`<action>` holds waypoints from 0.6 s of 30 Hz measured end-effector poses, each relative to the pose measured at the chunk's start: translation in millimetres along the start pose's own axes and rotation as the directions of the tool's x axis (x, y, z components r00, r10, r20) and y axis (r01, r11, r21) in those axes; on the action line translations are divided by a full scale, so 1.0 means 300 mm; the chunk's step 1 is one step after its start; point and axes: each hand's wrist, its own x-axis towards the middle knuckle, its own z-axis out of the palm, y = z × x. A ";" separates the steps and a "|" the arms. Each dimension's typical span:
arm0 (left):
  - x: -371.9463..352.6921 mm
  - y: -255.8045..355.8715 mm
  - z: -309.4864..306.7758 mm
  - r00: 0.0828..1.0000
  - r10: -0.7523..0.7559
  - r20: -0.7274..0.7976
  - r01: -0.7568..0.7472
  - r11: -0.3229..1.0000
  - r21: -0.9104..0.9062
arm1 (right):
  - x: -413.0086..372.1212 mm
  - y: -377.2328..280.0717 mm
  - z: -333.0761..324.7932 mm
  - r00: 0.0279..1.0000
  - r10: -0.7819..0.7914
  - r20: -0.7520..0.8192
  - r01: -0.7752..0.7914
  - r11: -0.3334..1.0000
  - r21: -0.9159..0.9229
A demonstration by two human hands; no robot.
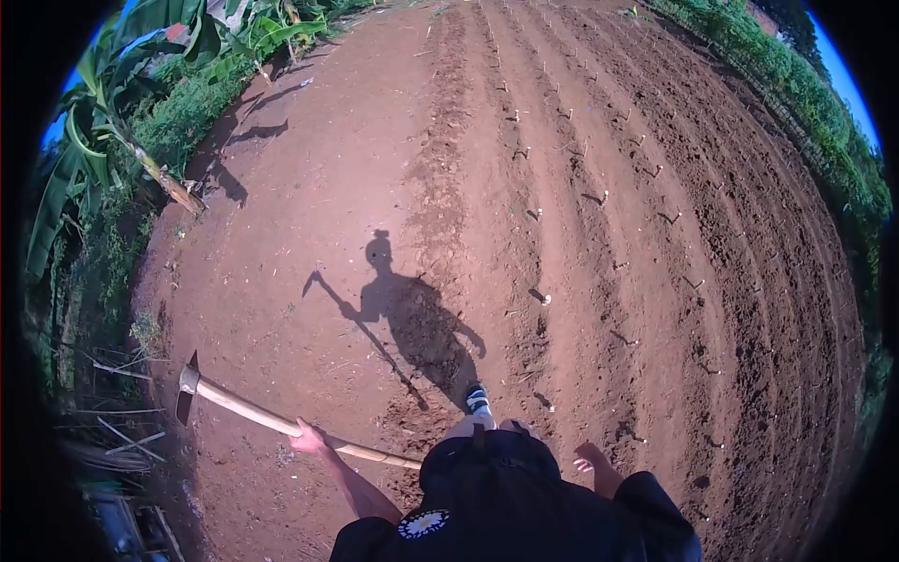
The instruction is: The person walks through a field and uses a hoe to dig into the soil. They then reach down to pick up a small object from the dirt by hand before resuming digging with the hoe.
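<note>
My left hand (307, 437) is wrapped round the pale wooden handle of a mattock (248, 405). The tool slants across the lower left, its dark metal head out to the left and its lower end hidden by my body. On the other side, my right hand (592, 459) hangs beside my hip, over the soil. Its fingers are loosely curled and apart, with nothing seen in them. Below my clothing one shoe (478, 401) shows on the ground, at the foot of a shadow.
Ridged rows (562, 281) with several short pale stakes (546, 300) run away to the right. A strip of broken soil (438, 178) lies ahead. At the left stand a banana plant (159, 173) and a heap of sticks (126, 440). Green hedge (796, 103) borders the far right.
</note>
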 end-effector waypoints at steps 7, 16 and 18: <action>-0.064 -0.062 0.422 0.902 -0.090 0.422 -0.240 0.708 0.664 | 0.057 -0.454 0.103 0.772 -0.572 -0.278 0.565 0.818 -0.113; -0.274 -0.337 1.148 0.581 -0.565 0.585 -0.422 0.406 0.811 | 0.372 -1.279 -0.122 0.825 -0.484 -0.293 0.530 0.842 0.100; -0.446 -0.169 1.303 0.576 -0.699 0.424 -0.276 0.323 0.905 | 0.381 -1.433 -0.203 0.868 -0.415 -0.274 0.469 0.866 0.172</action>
